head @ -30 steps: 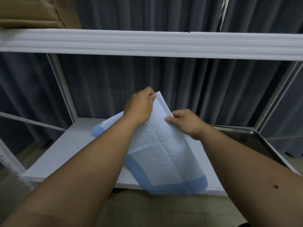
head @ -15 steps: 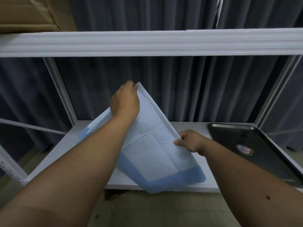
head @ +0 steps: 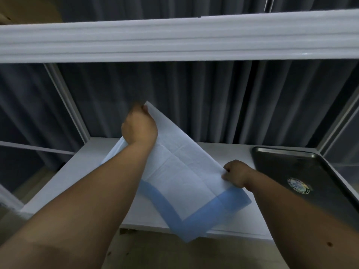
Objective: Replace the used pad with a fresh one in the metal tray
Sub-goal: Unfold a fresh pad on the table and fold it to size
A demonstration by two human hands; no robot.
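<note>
A white pad [head: 184, 177] with a blue border is held up over the white shelf [head: 81, 167], partly unfolded, its lower corner hanging past the shelf's front edge. My left hand [head: 138, 126] grips its upper corner, raised above the shelf. My right hand [head: 236, 175] pinches the pad's right edge lower down. The dark metal tray [head: 320, 171] lies on the right of the shelf, to the right of my right hand, with a round sticker [head: 298, 185] on its bottom and no pad in it.
An upper white shelf beam [head: 174, 37] crosses just above my hands. White uprights [head: 66, 101] stand at the left and right. A grey curtain [head: 194, 100] hangs behind. A cardboard box [head: 29, 10] sits on the top shelf at the left. Tiled floor lies below.
My hands have drawn apart along the pad's edge: the left went up and left, the right went down and right. The pad has opened wider. The tray has come into fuller view.
</note>
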